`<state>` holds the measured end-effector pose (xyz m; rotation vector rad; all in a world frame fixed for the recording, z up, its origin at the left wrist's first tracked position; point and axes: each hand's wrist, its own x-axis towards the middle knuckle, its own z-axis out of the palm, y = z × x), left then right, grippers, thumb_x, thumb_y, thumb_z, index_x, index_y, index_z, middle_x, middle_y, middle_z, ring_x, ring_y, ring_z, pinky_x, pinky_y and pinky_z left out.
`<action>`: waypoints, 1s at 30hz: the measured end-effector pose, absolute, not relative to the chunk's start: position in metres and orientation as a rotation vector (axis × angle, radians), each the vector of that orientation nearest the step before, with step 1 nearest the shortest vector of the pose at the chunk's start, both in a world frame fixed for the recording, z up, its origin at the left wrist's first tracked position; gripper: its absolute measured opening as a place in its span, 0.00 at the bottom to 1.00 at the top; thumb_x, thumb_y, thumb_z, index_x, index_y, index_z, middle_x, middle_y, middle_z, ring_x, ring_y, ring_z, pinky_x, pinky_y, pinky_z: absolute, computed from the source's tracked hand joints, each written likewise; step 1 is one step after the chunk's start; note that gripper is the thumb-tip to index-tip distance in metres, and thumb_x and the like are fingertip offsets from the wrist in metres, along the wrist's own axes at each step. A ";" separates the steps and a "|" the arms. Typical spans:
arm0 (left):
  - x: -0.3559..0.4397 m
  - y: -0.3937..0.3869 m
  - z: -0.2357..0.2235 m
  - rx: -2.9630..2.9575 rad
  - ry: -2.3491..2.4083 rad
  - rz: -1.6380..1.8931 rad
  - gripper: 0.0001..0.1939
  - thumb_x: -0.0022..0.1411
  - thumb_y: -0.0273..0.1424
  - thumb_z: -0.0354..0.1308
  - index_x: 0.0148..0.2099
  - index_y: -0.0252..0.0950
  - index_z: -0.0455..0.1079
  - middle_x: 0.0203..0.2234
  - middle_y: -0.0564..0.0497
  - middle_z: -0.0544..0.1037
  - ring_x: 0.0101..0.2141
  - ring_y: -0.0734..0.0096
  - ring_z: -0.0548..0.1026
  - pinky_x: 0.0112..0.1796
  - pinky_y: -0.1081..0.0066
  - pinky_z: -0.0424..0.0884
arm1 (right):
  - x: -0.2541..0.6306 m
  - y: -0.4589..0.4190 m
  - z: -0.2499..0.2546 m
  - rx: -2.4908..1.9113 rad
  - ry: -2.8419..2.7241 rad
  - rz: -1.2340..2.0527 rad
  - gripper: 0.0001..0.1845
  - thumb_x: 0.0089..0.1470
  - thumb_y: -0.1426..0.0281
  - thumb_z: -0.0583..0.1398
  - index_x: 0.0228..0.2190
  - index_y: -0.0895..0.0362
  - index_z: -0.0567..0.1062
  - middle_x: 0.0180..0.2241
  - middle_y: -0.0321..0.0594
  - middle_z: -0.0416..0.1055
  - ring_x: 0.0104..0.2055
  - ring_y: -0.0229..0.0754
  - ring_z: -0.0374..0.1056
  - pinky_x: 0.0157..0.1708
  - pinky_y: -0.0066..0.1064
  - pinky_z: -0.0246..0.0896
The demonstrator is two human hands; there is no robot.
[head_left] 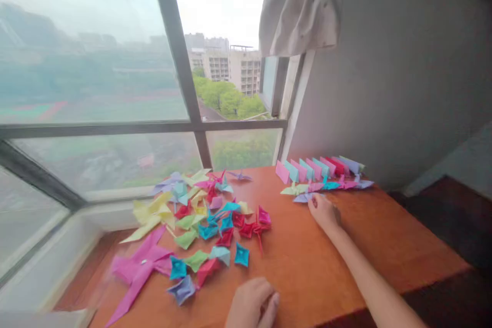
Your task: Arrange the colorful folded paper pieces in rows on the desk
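Note:
My right hand point(325, 211) is stretched out to the far right part of the table, its fingers pinched at a lavender paper crane point(302, 198). The fingers hide part of that crane. Just behind it runs a row of folded cranes, among them a pale green crane point(294, 189) and a blue crane point(330, 184). My left hand point(253, 303) rests near the table's front edge, curled into a loose fist with nothing visible in it. Closest to it on the left are a blue folded paper piece point(242, 254) and a lavender folded piece point(181, 290).
Upright folded cards point(307, 169) stand in a line at the back right of the wooden table point(300, 256). Many-coloured origami pieces lie heaped on the left, with a large pink pinwheel point(142, 264) and a yellow pinwheel point(151, 213). A window point(198, 125) borders the table.

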<state>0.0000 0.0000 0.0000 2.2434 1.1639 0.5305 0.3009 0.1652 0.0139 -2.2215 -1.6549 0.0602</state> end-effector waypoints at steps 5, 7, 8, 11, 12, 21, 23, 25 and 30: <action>0.000 0.001 0.004 2.221 1.153 0.554 0.11 0.64 0.28 0.47 0.28 0.38 0.56 0.24 0.51 0.71 0.27 0.70 0.70 0.28 0.72 0.56 | 0.301 0.155 0.013 -2.231 -1.590 0.063 0.10 0.60 0.61 0.55 0.34 0.53 0.72 0.31 0.37 0.74 0.29 0.39 0.66 0.25 0.29 0.41; 0.000 0.000 0.007 2.190 1.152 0.571 0.12 0.64 0.29 0.48 0.27 0.38 0.56 0.24 0.51 0.71 0.27 0.71 0.69 0.28 0.72 0.57 | 0.300 0.147 0.010 -2.222 -1.579 0.070 0.11 0.60 0.60 0.55 0.33 0.53 0.72 0.31 0.37 0.74 0.30 0.39 0.67 0.25 0.29 0.43; 0.001 0.000 0.008 2.166 1.154 0.586 0.12 0.65 0.29 0.48 0.27 0.38 0.56 0.24 0.51 0.70 0.26 0.71 0.68 0.28 0.73 0.57 | 0.299 0.142 0.008 -2.210 -1.584 0.078 0.11 0.60 0.60 0.55 0.33 0.53 0.71 0.31 0.37 0.74 0.30 0.40 0.68 0.25 0.29 0.44; 0.001 -0.001 0.016 2.056 1.175 0.668 0.12 0.65 0.30 0.48 0.27 0.37 0.59 0.23 0.52 0.70 0.26 0.71 0.68 0.28 0.73 0.59 | 0.288 0.124 -0.004 -2.087 -1.640 0.133 0.12 0.60 0.59 0.54 0.32 0.53 0.71 0.29 0.37 0.74 0.30 0.41 0.69 0.25 0.29 0.48; 0.001 -0.002 0.020 2.007 1.186 0.704 0.12 0.66 0.30 0.48 0.28 0.37 0.61 0.23 0.52 0.71 0.26 0.71 0.68 0.29 0.74 0.60 | 0.283 0.117 -0.008 -2.025 -1.663 0.155 0.13 0.60 0.59 0.54 0.31 0.53 0.71 0.28 0.37 0.74 0.30 0.42 0.69 0.26 0.29 0.49; -0.026 0.025 0.064 1.776 1.265 0.869 0.11 0.67 0.34 0.51 0.36 0.36 0.72 0.25 0.51 0.75 0.27 0.70 0.70 0.29 0.74 0.65 | 0.243 0.074 -0.024 -1.708 -1.832 0.291 0.14 0.61 0.61 0.53 0.29 0.53 0.72 0.26 0.37 0.74 0.27 0.41 0.69 0.29 0.29 0.55; -0.040 0.043 0.072 1.834 1.348 0.872 0.11 0.67 0.36 0.50 0.39 0.37 0.72 0.28 0.50 0.77 0.28 0.69 0.72 0.30 0.73 0.66 | 0.243 0.073 -0.023 -1.714 -1.831 0.283 0.13 0.61 0.61 0.53 0.29 0.53 0.72 0.25 0.37 0.73 0.26 0.40 0.69 0.28 0.29 0.54; -0.055 0.065 0.079 1.890 1.435 0.874 0.13 0.68 0.37 0.49 0.42 0.37 0.72 0.32 0.49 0.79 0.29 0.69 0.74 0.32 0.72 0.68 | 0.243 0.074 -0.022 -1.727 -1.831 0.273 0.13 0.61 0.62 0.53 0.29 0.53 0.72 0.25 0.36 0.73 0.26 0.40 0.68 0.28 0.29 0.54; -0.085 0.124 0.088 2.078 1.696 0.792 0.12 0.65 0.35 0.50 0.43 0.37 0.74 0.39 0.47 0.81 0.37 0.63 0.78 0.40 0.67 0.71 | 0.241 0.074 -0.022 -1.723 -1.905 0.224 0.13 0.62 0.63 0.52 0.28 0.53 0.70 0.25 0.36 0.71 0.27 0.40 0.67 0.29 0.29 0.53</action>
